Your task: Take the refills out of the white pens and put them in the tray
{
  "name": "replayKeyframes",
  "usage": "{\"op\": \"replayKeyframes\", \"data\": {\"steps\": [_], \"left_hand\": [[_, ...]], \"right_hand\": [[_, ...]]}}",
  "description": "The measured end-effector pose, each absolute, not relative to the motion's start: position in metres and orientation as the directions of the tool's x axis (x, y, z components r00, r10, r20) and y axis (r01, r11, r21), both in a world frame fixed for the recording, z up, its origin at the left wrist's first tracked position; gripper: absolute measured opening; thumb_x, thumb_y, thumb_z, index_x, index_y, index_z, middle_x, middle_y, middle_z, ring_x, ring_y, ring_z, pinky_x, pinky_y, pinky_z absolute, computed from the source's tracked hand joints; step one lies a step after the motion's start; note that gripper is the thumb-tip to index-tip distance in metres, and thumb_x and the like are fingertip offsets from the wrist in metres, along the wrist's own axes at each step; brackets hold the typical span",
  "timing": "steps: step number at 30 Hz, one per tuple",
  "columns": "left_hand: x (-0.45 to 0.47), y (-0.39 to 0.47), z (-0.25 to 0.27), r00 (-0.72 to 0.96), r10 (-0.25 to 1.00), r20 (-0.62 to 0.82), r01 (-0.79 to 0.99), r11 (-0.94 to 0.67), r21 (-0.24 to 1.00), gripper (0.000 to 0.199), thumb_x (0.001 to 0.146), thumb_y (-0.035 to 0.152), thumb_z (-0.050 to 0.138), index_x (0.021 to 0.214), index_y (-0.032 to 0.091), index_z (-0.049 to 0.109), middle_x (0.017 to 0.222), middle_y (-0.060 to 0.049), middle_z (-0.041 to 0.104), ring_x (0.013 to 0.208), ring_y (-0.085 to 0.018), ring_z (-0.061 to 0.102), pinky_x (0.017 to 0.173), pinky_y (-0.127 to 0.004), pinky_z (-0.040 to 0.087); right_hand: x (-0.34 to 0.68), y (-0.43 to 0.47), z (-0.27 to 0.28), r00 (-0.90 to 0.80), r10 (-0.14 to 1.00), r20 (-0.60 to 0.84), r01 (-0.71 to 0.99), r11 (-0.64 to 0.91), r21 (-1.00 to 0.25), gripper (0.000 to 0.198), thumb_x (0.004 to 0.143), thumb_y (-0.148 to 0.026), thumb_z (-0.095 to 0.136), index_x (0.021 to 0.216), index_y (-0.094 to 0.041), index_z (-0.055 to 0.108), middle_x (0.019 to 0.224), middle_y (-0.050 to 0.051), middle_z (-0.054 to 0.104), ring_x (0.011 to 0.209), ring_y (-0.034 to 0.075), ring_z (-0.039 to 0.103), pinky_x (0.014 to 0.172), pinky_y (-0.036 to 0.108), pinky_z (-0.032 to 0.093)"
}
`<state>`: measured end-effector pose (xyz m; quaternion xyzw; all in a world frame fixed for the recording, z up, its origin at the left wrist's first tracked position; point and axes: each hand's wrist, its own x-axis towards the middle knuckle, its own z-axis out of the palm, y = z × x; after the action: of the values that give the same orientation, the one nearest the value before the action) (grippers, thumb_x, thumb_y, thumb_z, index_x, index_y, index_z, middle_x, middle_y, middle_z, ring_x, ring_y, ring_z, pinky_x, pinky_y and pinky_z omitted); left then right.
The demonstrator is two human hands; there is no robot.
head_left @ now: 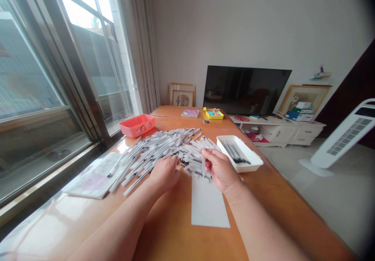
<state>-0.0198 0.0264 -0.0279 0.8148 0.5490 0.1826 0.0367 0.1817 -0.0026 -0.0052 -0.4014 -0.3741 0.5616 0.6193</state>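
I have a brown wooden table (166, 222) running away from the camera, with a black television (247, 89) beyond its far end and a white tower fan (345, 136) standing off to the right. The widest load on the tabletop is a loose pile of translucent pens (158, 146), strewn across the middle. At its left side lies a pale booklet (88, 179) with a few pens over its edge; on the near side I see a white paper sheet (209, 210), its far end against the heap. A coral-red basket (137, 126) sits behind the pile to the left, and a white tray (253, 160) to the right carries a row of dark-tipped pens. My left hand (165, 171) is curled at the near edge of the heap; its fingertips are hidden, so I cannot tell whether it grips anything. My right hand (221, 167), just beside the tray, is pinched between thumb and fingers. A yellow box (215, 114) rests near the far end. Slimmest is the single pen (203, 165) in that right-hand pinch, held nearly upright above the sheet's far end.
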Motion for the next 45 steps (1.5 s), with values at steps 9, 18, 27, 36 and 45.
{"op": "replayKeyframes", "data": {"steps": [9, 18, 27, 36, 45], "left_hand": [[-0.012, 0.016, -0.006, 0.228, 0.966, 0.120, 0.342, -0.195, 0.919, 0.021, 0.080, 0.023, 0.056, 0.096, 0.019, 0.070, 0.090, -0.005, 0.072, 0.083, -0.021, 0.063, 0.076, -0.031, 0.044], [-0.012, 0.014, -0.004, 0.320, 0.947, 0.033, -0.033, -0.024, 0.999, 0.021, 0.077, 0.024, 0.069, 0.096, 0.017, 0.072, 0.091, -0.004, 0.070, 0.085, -0.016, 0.058, 0.085, -0.029, 0.042], [-0.013, 0.014, -0.005, 0.358, 0.932, 0.049, -0.071, -0.025, 0.997, 0.022, 0.080, 0.027, 0.071, 0.099, 0.017, 0.074, 0.091, -0.005, 0.069, 0.084, -0.016, 0.058, 0.085, -0.030, 0.041], [-0.008, 0.013, -0.008, 0.288, 0.957, 0.015, -0.191, 0.042, 0.981, 0.028, 0.075, 0.033, 0.079, 0.097, 0.016, 0.074, 0.084, -0.005, 0.069, 0.079, -0.016, 0.061, 0.082, -0.031, 0.044], [-0.009, 0.015, -0.009, 0.317, 0.948, 0.023, -0.163, 0.030, 0.986, 0.031, 0.077, 0.036, 0.078, 0.097, 0.013, 0.074, 0.080, -0.007, 0.069, 0.075, -0.015, 0.060, 0.076, -0.031, 0.044]], "right_hand": [[0.184, 0.001, -0.008, 0.210, 0.977, 0.029, -0.352, 0.103, -0.930, 0.033, 0.071, -0.042, 0.081, 0.084, -0.018, 0.064, 0.077, 0.001, 0.068, 0.067, 0.013, 0.064, 0.051, 0.019, 0.046], [0.185, 0.000, -0.006, 0.312, 0.947, 0.083, -0.335, 0.191, -0.923, 0.028, 0.075, -0.038, 0.078, 0.089, -0.018, 0.063, 0.081, 0.002, 0.071, 0.075, 0.016, 0.070, 0.062, 0.023, 0.054], [0.181, -0.001, -0.007, 0.276, 0.959, 0.070, -0.325, 0.161, -0.932, 0.030, 0.075, -0.037, 0.078, 0.091, -0.018, 0.063, 0.083, 0.003, 0.072, 0.077, 0.017, 0.071, 0.064, 0.024, 0.055], [0.176, -0.004, -0.006, 0.253, 0.966, 0.059, -0.392, 0.158, -0.906, 0.030, 0.073, -0.035, 0.080, 0.091, -0.018, 0.063, 0.084, 0.003, 0.073, 0.081, 0.018, 0.072, 0.075, 0.029, 0.058], [0.174, -0.007, -0.003, 0.208, 0.976, 0.069, -0.392, 0.147, -0.908, 0.029, 0.076, -0.039, 0.079, 0.090, -0.018, 0.065, 0.083, 0.005, 0.073, 0.078, 0.018, 0.072, 0.075, 0.031, 0.059]]}}
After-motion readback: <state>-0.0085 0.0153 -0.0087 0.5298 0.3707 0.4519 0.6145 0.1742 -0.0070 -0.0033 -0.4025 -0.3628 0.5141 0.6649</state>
